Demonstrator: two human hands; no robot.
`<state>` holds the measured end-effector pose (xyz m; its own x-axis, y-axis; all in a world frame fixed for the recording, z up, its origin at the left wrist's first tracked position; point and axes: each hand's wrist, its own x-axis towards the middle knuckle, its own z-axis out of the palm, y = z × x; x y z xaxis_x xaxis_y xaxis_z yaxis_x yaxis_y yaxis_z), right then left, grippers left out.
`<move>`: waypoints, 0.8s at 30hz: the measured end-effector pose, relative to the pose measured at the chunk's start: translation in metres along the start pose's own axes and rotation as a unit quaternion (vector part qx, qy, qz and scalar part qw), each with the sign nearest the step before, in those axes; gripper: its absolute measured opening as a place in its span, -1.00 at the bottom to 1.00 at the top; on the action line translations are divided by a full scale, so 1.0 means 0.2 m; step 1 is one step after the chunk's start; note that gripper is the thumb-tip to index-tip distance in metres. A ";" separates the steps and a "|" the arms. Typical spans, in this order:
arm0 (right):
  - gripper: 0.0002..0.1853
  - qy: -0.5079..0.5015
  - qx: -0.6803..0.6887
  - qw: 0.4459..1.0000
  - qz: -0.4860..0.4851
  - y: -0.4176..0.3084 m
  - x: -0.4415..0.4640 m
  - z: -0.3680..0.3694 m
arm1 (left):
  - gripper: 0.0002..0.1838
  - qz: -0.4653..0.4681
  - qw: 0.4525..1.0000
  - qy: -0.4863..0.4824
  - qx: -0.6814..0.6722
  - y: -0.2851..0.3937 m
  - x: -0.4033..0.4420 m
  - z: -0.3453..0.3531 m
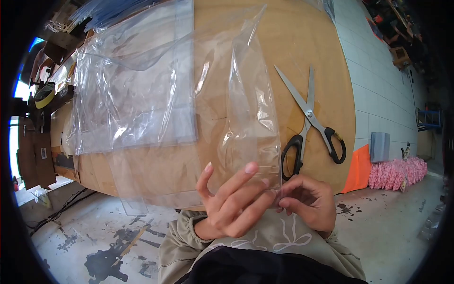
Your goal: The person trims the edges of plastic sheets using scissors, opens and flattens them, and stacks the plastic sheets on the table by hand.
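Observation:
A large clear plastic bag point(215, 142) spreads over the brown table, its near edge hanging past the table's front edge. At the bag's near right corner, my right hand point(309, 203) is closed in a pinch on the film. My left hand point(236, 203) meets it there, index finger bent to the same corner while its other fingers fan out over the film. The left thumb is hidden. Just beyond my right hand lie long scissors point(309, 114) with black handles, blades parted and pointing away.
Flat clear plastic sheets point(184, 14) lie under the bag on the brown tabletop point(326, 90). An orange sheet point(358, 168) and a pink bundle point(399, 173) are on the right. At left are a tape roll point(45, 96), cardboard point(35, 154) and black cables point(56, 213) on the floor.

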<state>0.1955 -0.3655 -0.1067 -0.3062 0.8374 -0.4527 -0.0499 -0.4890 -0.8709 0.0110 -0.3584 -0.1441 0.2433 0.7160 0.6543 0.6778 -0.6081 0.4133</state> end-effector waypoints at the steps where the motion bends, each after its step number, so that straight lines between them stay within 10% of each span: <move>1: -0.83 0.002 -0.005 1.000 0.007 -0.01 0.00 0.00 | -0.93 0.020 0.999 -0.024 0.019 -0.01 0.00 -0.01; 10: -0.88 0.158 -0.192 0.965 -0.084 -0.04 0.01 0.00 | -0.64 0.059 0.987 -0.132 0.066 -0.06 0.05 -0.01; 16: -0.59 0.398 -0.528 0.710 -0.243 -0.02 0.17 -0.03 | -0.55 0.019 0.989 -0.127 0.073 -0.02 0.03 0.05; 20: -0.40 0.369 -0.612 0.681 -0.159 -0.03 0.18 0.00 | -0.50 -0.005 0.992 -0.100 0.071 -0.01 0.03 0.06; 24: -0.36 0.343 -0.515 0.782 -0.071 -0.05 0.03 -0.08 | -0.41 0.000 0.991 -0.113 0.065 0.01 0.06 0.06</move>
<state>0.2087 -0.3522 -0.1030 0.2324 0.9723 -0.0253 0.8635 -0.2182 -0.4547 0.0232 -0.3470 -0.1428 0.3824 0.7842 0.4887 0.7582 -0.5686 0.3191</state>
